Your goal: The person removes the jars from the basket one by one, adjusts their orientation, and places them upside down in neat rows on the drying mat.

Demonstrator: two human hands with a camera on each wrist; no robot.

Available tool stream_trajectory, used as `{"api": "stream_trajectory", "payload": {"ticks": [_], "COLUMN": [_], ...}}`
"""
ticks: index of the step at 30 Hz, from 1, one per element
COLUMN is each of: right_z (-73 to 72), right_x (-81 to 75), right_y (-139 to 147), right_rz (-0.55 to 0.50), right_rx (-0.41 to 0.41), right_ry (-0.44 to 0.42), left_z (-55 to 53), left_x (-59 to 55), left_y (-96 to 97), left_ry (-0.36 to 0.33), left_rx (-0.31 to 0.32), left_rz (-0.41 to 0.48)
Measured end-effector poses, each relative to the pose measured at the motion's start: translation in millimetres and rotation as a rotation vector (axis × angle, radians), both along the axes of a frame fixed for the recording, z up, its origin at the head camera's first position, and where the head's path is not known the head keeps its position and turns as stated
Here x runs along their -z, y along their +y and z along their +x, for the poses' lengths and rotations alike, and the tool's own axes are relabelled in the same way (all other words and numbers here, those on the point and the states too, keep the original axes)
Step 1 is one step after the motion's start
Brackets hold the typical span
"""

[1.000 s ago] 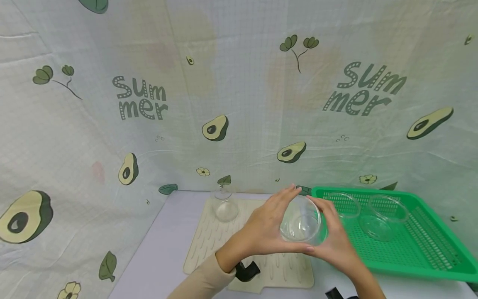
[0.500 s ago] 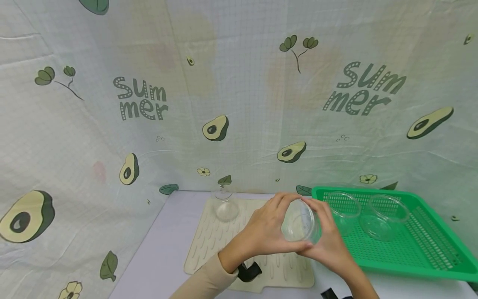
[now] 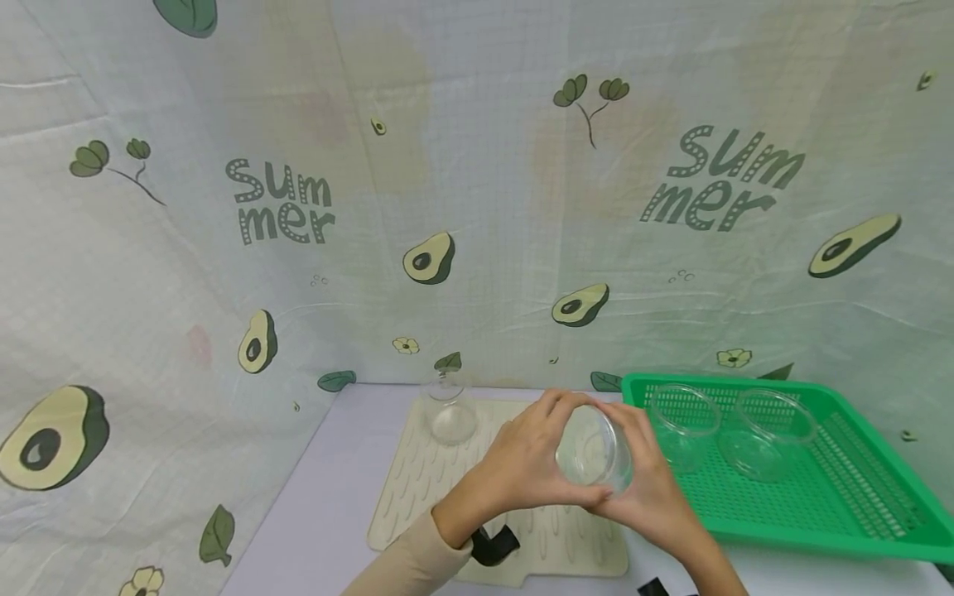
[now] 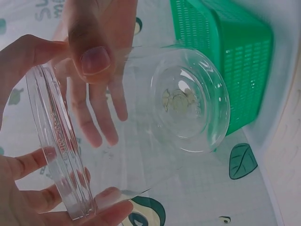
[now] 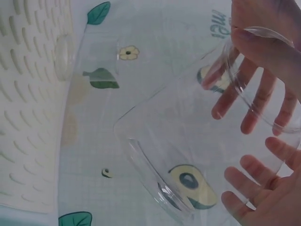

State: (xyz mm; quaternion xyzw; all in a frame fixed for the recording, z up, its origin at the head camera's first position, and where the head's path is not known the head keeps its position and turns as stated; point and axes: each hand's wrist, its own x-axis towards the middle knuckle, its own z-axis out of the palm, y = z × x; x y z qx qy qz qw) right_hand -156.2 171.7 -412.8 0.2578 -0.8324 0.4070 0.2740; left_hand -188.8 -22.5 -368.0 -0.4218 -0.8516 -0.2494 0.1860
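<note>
I have the left hand (image 3: 525,459) and right hand (image 3: 648,490) both gripping the jar (image 3: 584,451), tilted between them, right nearer the basket (image 3: 820,542).

Looks clear, colourless and round: a container (image 3: 592,449) with a ridged rim (image 4: 60,141) bearing raised lettering. Tilts one round end toward the head view, held aloft between the left hand (image 3: 525,459) and right hand (image 3: 647,472).

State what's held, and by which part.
A clear round container, held by left grip and right grip around its sides, near the end facing the head camera.
</note>
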Motion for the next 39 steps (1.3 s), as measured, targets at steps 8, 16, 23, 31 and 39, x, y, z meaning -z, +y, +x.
{"api": "stream_trajectory", "payload": {"ticks": [8, 16, 23, 31, 39], "right_z": [-1.1, -1.4, -4.9, -2.7, -8.6], "right_x": [2.5, -0.2, 6.4, 16.2, 27.2], "right_y": [3.2, 10.3, 10.8, 3.9, -6.4], "right_rz": [-0.034, -0.127, -0.370, -0.870, -1.091], "right_rx": [-0.005, -0.076, -0.214, -0.373, -0.635], "right_ry": [-0.041, -0.054, -0.104, -0.363, -0.429], "left_z": [-1.1, -5.3, -8.2, -8.7, -14.1], "left_x": [-1.2, -2.9, -2.7, 3.5, 9.8], "left_y": [-6.9, -19.4, -27.7, -28.5, -28.7], "left_ry": [-0.005, -0.087, -0.181, -0.255, -0.363], "left_rx": [-0.030, 0.001, 0.024, 0.047, 0.140], "left_rz": [0.040, 0.134, 0.257, 0.441, 0.582]}}
